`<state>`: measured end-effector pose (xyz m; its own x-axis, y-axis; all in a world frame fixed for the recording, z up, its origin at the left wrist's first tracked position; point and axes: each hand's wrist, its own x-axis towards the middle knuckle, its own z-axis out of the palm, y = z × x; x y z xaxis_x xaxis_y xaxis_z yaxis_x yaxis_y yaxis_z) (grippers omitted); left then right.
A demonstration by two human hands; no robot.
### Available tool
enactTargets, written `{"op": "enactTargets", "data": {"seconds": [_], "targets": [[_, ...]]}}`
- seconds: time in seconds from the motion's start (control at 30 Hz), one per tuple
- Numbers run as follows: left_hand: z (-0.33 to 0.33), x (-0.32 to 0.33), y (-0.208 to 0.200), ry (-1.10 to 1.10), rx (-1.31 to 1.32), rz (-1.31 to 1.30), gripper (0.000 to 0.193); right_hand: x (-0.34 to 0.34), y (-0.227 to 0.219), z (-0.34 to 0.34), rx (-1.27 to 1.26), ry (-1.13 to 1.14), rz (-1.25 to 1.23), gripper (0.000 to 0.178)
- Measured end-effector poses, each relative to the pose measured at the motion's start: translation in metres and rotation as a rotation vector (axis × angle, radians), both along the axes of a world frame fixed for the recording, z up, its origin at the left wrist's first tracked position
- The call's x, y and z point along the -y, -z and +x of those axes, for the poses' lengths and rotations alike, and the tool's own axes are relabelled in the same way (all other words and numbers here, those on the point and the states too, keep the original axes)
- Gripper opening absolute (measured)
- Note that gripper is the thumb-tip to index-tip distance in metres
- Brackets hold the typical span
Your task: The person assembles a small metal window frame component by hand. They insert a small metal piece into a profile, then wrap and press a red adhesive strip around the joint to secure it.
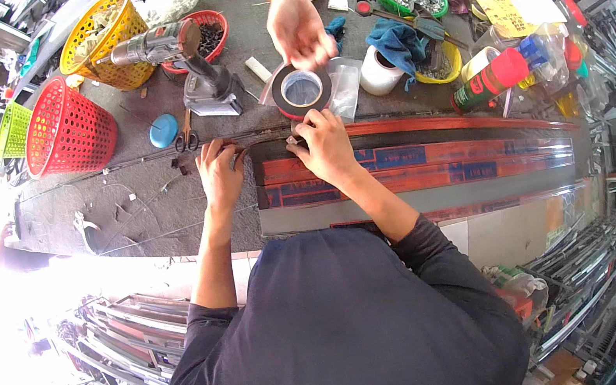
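My left hand (220,177) is closed at the left end of the bundled long profiles (398,158). Its fingertips pinch a thin dark strip (266,143) that runs toward my right hand (328,149). That hand is closed too, at the far edge of the bundle, with a small pale bit at its thumb tip that I cannot make out. Just beyond it a roll of black tape (280,98) lies flat. Another person's open hand (298,30) reaches in from the far side above the roll.
A cordless drill (209,76), scissors (187,137) and a blue lid (164,130) stand or lie left of the roll. Farther left are red (70,127) and yellow (125,67) baskets. To the right are a white roll (380,76), a blue rag (395,46) and a spray can (493,78).
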<state>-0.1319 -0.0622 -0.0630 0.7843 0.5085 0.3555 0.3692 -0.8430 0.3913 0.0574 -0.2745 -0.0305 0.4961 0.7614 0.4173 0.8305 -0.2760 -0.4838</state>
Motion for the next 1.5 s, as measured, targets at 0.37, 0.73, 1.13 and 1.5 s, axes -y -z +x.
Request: {"op": "enactTargets", "data": {"seconds": [0.37,0.73,1.13,1.5], "targets": [[-0.001,0.008,-0.001,-0.05,0.073,0.003,0.015,0.012,0.026,0.007,0.163,-0.097,0.131,0.058],[-0.01,0.006,0.006,-0.073,0.1,-0.015,0.015,0.015,0.019,0.016,0.026,-0.066,0.096,0.021],[-0.009,0.002,0.014,-0.088,0.104,-0.008,0.013,0.016,0.027,0.014,-0.128,0.009,0.204,0.022],[-0.005,0.012,0.012,-0.143,0.086,0.006,0.014,0.02,0.023,0.007,-0.142,0.044,0.184,0.053]]}}
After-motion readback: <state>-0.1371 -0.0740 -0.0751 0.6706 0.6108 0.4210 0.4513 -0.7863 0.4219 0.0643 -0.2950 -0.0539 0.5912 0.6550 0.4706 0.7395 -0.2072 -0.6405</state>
